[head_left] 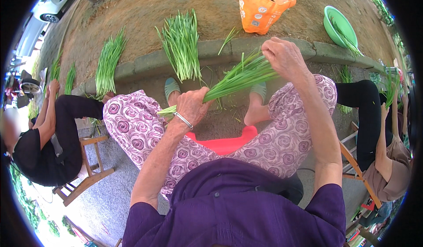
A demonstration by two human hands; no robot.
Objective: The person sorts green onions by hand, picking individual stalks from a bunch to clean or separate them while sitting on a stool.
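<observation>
A loose bunch of garlic chives slants across my lap, pale stem ends at the lower left and green leaves fanning to the upper right. My left hand, with a silver bangle at the wrist, is wrapped round the stems. Above the leaf ends, my right hand has its fingers drawn together in a pinch; whatever is between them is too small to tell. In front of me, a large pile of chives leans over the stone kerb. A few loose chives lie right of that pile.
More chives lie to the left along the kerb. Beyond it stand an orange bag and a green basin with chives. People sit on wooden chairs either side; the right one handles chives. A red stool is beneath me.
</observation>
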